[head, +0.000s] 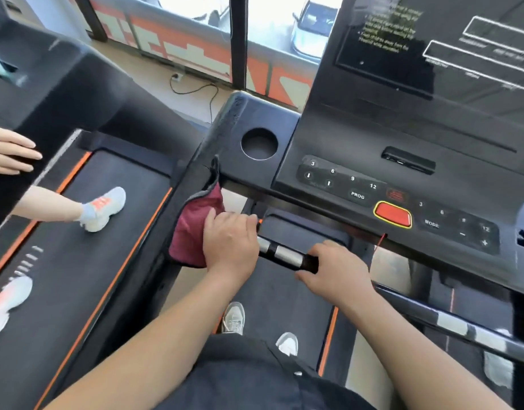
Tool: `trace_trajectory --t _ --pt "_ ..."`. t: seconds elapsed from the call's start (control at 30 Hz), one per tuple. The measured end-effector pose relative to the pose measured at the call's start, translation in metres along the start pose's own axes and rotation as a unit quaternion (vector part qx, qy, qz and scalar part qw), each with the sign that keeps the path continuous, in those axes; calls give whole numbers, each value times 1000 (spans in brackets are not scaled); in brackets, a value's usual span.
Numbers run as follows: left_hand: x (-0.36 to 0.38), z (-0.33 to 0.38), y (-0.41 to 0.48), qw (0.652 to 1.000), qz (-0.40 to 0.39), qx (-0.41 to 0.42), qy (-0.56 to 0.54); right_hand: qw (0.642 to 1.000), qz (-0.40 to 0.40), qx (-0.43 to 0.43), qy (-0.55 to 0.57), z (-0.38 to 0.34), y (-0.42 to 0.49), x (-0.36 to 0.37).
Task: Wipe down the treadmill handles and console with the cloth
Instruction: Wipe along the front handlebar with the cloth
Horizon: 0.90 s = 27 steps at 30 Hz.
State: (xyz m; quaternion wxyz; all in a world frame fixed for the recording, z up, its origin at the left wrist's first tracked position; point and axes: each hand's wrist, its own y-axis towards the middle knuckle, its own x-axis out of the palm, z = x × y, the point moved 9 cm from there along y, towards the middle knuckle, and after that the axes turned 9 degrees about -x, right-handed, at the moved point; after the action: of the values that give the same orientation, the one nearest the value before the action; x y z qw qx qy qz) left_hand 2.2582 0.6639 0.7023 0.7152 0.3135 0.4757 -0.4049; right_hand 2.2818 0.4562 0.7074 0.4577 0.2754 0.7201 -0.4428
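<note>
A maroon cloth [192,229] hangs over the left side handle [190,184] of the black treadmill. My left hand [229,241] grips the cloth against the left end of the front handlebar [284,255], whose silver sensor plates show between my hands. Further right on that bar, my right hand [334,267] is wrapped around it. The console [373,161] rises beyond, with number keys, a PROG key and a red stop button [392,214]. A round cup holder [259,143] sits at its left corner.
A second treadmill [77,232] runs alongside on the left, where another person's legs in white shoes [102,208] stand and a hand [9,150] rests on its rail. My own shoes [234,318] stand on the belt below. Windows and a floor cable lie beyond.
</note>
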Motion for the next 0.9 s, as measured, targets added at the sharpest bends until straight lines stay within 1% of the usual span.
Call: trace_trajectory --t 0.03,0.13,0.17,0.2,0.23,0.27,0.33,0.37,0.4,0.43,0.5,0.57,0.63,0.67,0.7,0.73,0.8,0.83,0.87,0.9 --pt "6 10 -9 1000 -10 20 -5 1000 -7 -4 -2 2 2 -1" --pt "7 27 -33 986 -38 149 -59 999 -18 -22 -20 3 6 -2" --pt "4 22 -27 981 -49 176 -61 999 -16 -30 -27 2 7 -2" --pt "2 14 -16 979 -64 187 -40 999 -14 -35 -31 1 8 -2" --pt "1 5 -4 981 -76 177 -1 999 -12 -38 -32 1 8 -2" --pt "2 -7 6 986 -82 142 33 999 -11 -41 -32 1 8 -2" --pt "6 -18 15 991 -80 75 72 999 -11 -43 -31 1 8 -2" --pt "10 -15 14 992 -80 54 86 999 -10 -45 -29 1 8 -3" --pt "13 -8 7 992 -69 46 91 999 -8 -46 -27 1 8 -3" --pt "15 3 -3 994 -49 56 82 999 -4 -46 -24 1 7 -4" --pt "18 36 -35 992 -18 123 15 999 0 -44 -14 1 5 -4" --pt "27 63 -68 980 -25 190 -45 999 9 -42 -6 2 5 -4" --pt "27 67 -77 964 -45 257 -45 999 8 -47 3 1 4 -3" --pt "28 62 -70 956 -54 288 -27 999 3 -48 11 2 5 -1" --pt "29 53 -58 952 -75 298 -3 999 -5 -45 21 4 5 0" --pt "27 40 -43 956 -80 282 14 998 -17 -42 32 6 4 1" --pt "13 19 -15 979 -52 194 40 996 -39 -41 75 10 2 4" --pt "7 19 -15 988 -31 143 48 994 -45 -39 97 14 1 4" --pt "7 28 -25 993 -11 109 47 992 -45 -36 110 18 -2 3" --pt "14 46 -41 994 -7 103 30 993 -38 -33 109 22 -4 2"
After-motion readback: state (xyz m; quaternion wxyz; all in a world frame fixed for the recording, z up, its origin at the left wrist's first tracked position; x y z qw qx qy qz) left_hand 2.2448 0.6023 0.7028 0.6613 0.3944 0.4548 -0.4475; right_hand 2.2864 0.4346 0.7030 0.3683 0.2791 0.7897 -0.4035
